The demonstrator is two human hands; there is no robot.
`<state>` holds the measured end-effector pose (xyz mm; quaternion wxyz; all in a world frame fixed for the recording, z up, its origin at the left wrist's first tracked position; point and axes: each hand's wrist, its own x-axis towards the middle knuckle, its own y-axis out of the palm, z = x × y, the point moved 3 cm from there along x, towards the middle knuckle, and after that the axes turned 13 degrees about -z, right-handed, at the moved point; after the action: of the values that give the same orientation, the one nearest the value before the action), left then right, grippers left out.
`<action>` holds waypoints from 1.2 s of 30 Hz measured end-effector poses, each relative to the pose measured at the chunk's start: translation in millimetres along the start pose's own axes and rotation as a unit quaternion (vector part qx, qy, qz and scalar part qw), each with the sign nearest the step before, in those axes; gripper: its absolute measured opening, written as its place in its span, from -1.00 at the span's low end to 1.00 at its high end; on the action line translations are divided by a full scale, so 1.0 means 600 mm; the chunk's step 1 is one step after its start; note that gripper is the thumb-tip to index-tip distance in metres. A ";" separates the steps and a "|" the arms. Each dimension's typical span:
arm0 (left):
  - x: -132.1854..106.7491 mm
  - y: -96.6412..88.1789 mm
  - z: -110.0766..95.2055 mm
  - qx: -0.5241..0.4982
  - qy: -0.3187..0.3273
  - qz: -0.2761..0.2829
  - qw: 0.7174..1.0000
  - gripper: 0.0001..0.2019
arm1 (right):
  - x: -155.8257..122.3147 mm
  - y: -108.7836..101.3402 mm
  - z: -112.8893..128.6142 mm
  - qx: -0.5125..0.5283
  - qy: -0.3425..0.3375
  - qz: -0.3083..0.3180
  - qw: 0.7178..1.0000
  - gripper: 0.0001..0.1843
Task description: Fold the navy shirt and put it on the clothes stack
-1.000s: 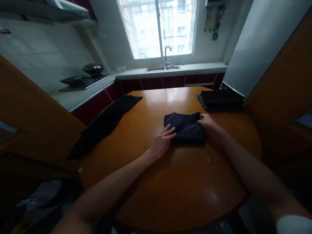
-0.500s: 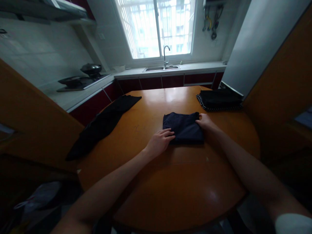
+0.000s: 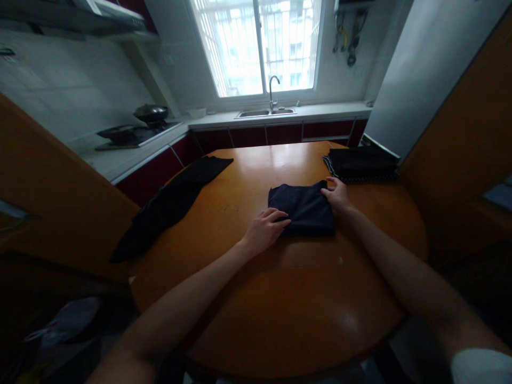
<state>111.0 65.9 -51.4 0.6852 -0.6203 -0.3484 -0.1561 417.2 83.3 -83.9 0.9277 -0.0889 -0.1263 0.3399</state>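
A dark navy folded garment [image 3: 308,210] lies as a neat rectangle on the wooden table [image 3: 224,234]. My left hand [image 3: 266,229] rests on its left side, fingers stretched over the cloth and not gripping it. At the far right corner, my right hand [image 3: 338,195] pinches the fabric between thumb and fingers, and the corner sits slightly raised. Along the table's left edge a long black garment [image 3: 176,200] is spread out, and at the far right is a stack of folded dark clothes [image 3: 362,164].
Behind the table runs a white counter [image 3: 320,110] with a sink [image 3: 256,113] and faucet [image 3: 272,90] under the window. A stove [image 3: 140,136] with a wok [image 3: 150,112] stands at the left. On the right rises a pale fridge-like panel [image 3: 416,80].
My right hand has shifted slightly up and away at the garment's far right corner, lifting it a little. My left hand has slid slightly to the right on the cloth.
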 end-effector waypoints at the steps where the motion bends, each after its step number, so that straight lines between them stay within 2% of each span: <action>1: -0.001 0.001 0.001 0.001 0.001 0.002 1.000 -0.74 | 0.000 -0.001 -0.003 -0.039 -0.005 0.001 0.999 -0.27; 4: -0.002 0.001 0.002 0.001 0.000 0.010 1.000 -0.74 | -0.002 -0.007 -0.002 -0.172 -0.079 -0.008 0.982 -0.30; 8: 0.003 -0.004 -0.004 -0.005 -0.002 0.022 1.000 -0.73 | -0.028 -0.008 0.025 -0.286 -0.196 -0.060 0.936 -0.29; 10: 0.007 -0.008 -0.009 -0.011 -0.005 0.025 1.000 -0.74 | -0.052 0.006 0.040 -0.303 -0.235 -0.037 0.923 -0.33; 12: 0.010 -0.012 -0.012 -0.030 -0.020 0.018 0.999 -0.72 | -0.079 0.027 0.049 -0.319 -0.254 0.025 0.913 -0.35; 14: 0.012 -0.015 -0.005 -0.066 -0.067 -0.016 0.995 -0.66 | -0.104 0.048 0.049 -0.352 -0.245 0.093 0.899 -0.31; 16: 0.010 -0.017 0.016 -0.106 -0.146 -0.081 0.980 -0.58 | -0.120 0.062 0.044 -0.388 -0.228 0.142 0.882 -0.24; 19: 0.000 -0.018 0.058 -0.128 -0.262 -0.174 0.941 -0.51 | -0.128 0.068 0.037 -0.415 -0.219 0.168 0.867 -0.20; 21: -0.004 -0.018 0.077 -0.124 -0.295 -0.190 0.928 -0.52 | -0.125 0.067 0.036 -0.416 -0.219 0.170 0.866 -0.20; 23: -0.001 -0.019 0.076 -0.131 -0.262 -0.160 0.943 -0.57 | -0.122 0.066 0.035 -0.415 -0.219 0.169 0.867 -0.21; 25: 0.005 -0.019 0.058 -0.141 -0.176 -0.094 0.970 -0.58 | -0.120 0.065 0.036 -0.414 -0.218 0.163 0.868 -0.22; 28: 0.005 -0.014 0.025 -0.137 -0.077 -0.008 0.988 -0.42 | -0.121 0.064 0.039 -0.416 -0.214 0.155 0.870 -0.23; 30: 0.001 -0.006 0.014 -0.131 -0.075 0.006 0.989 -0.35 | -0.123 0.064 0.040 -0.417 -0.214 0.155 0.870 -0.24; 34: -0.003 0.019 0.017 -0.113 -0.154 -0.032 0.981 -0.21 | -0.125 0.066 0.039 -0.418 -0.224 0.147 0.868 -0.25; 36: -0.001 0.028 0.014 -0.093 -0.159 -0.037 0.982 -0.20 | -0.124 0.066 0.036 -0.419 -0.228 0.144 0.867 -0.25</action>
<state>119.4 77.2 -64.4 0.5542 -0.6852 -0.4590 -0.1124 331.8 66.0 -86.2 0.6893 -0.4068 -0.4502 0.3959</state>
